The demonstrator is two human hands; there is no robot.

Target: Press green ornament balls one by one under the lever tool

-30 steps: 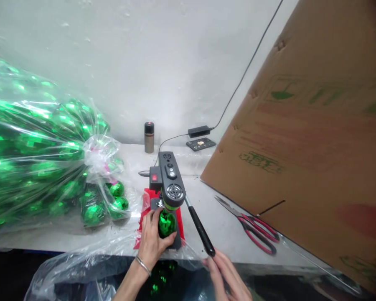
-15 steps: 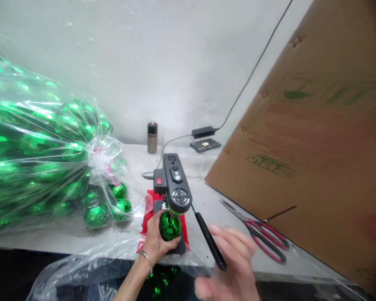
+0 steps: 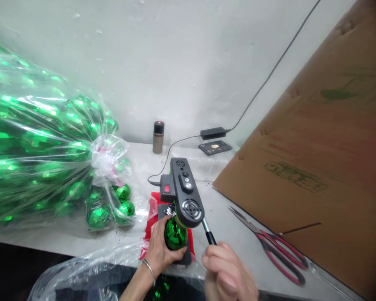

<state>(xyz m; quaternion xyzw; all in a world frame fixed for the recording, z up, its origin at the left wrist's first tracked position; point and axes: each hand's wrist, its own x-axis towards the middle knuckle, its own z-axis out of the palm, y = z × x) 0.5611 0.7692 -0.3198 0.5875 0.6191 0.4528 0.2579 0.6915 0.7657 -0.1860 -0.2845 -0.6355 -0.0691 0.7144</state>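
The green ball [image 3: 175,234] was a shiny faceted thing, kind of disco-ball looking, with little mirror tiles catching the light. It sat at the front of the desk [image 3: 225,221], right under the round head of a small black press [image 3: 186,196] and on the press's dark base, with a silver cap poking out at its top left. The left hand [image 3: 161,246] was cupped around the ball from the left, fingers curled onto its lower side, so it had a loose hold on it (bracelet on that wrist, by the way). The right hand [image 3: 225,271] was closed into a fist around the black lever [image 3: 208,234] that sticks out of the press toward the person, so only the short upper bit of the lever showed.

What I couldn't make out: the lower half of the ball was covered by the fingers, and the red cloth [image 3: 152,217] under the press only peeked out at the sides. The big clear bag [image 3: 44,150] of more green balls on the left ran off the frame edge, and the plastic glare made the balls hard to count. Red-handled scissors [image 3: 275,246] lay just beside a leaning cardboard sheet [image 3: 316,159], well right of the press. A small can [image 3: 158,137] stood back by the wall.
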